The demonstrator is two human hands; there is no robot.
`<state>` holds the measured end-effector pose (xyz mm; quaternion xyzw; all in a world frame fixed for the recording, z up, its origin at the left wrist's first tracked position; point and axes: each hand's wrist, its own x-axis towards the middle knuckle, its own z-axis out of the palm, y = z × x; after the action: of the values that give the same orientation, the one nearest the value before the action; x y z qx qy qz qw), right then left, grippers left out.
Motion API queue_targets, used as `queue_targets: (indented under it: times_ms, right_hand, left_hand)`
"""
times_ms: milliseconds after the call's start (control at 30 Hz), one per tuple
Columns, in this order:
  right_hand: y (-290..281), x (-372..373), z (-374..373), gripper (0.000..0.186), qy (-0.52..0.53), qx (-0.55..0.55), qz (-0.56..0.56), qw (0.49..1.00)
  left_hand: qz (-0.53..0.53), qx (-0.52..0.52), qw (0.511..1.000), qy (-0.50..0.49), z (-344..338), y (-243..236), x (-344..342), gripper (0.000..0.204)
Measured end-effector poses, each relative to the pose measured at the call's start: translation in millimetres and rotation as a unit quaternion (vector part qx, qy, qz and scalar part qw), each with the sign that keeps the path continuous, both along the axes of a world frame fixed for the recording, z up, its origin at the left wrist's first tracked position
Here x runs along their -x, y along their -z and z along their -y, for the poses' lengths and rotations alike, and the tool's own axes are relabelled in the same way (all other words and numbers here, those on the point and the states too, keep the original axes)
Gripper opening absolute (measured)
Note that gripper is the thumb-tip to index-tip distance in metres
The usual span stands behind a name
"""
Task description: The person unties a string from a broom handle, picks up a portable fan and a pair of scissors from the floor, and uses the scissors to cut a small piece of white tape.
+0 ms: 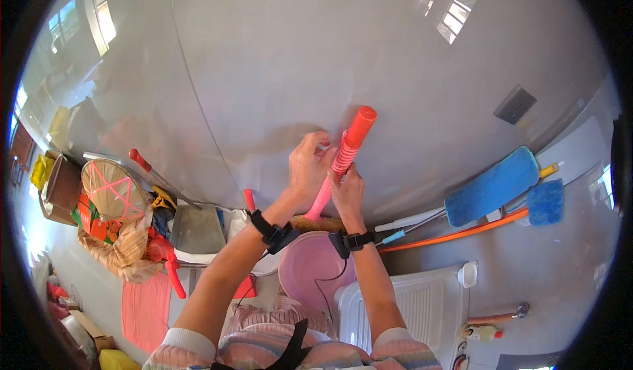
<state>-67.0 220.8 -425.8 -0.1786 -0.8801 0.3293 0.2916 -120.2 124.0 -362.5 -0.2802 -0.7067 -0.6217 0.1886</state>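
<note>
A broom handle (349, 147), pink with a red ribbed grip at its top, stands tilted against the grey wall. My right hand (347, 192) is wrapped around the pink shaft just below the grip. My left hand (310, 162) touches the handle's left side near the grip, its fingers curled at it. Both wrists wear black straps. The broom's brown bristle head (316, 224) shows low down between my forearms, above a pink basin (310, 268).
A blue flat mop (491, 185) and an orange pole (455, 237) lean on the wall to the right. A white ribbed lid or board (415, 304) lies below. At the left stand a metal dustpan (196, 228), a woven basket (115, 189) and boxes.
</note>
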Motion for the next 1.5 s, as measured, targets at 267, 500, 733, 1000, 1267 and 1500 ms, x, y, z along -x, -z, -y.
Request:
queue_targets:
  times_ms: [267,500,733,1000,1267,1500]
  right_hand:
    - [32,-23,3,0.046,0.035,-0.072,0.117,0.990]
    - [20,-82,50,0.038,-0.105,-0.019,0.304,0.947]
    - [55,-153,185,0.034,-0.389,-0.077,0.459,0.795]
    - [66,-234,343,0.033,-0.572,-0.168,0.461,0.657]
    - [32,-242,518,0.033,-0.749,-0.248,0.309,0.530]
    - [-184,-256,688,0.021,-0.897,-0.014,0.029,0.441]
  left_hand:
    - [0.219,0.251,0.920,0.207,138,67,-59,0.024]
    - [0.487,0.385,0.754,0.214,327,141,-172,0.030]
    - [0.712,0.249,0.654,-0.060,464,202,-339,0.032]
    - [0.851,-0.111,0.475,-0.195,577,261,-577,0.040]
    - [0.733,-0.319,0.421,-0.429,591,294,-737,0.029]
    - [0.674,-0.441,0.375,-0.460,601,294,-734,0.026]
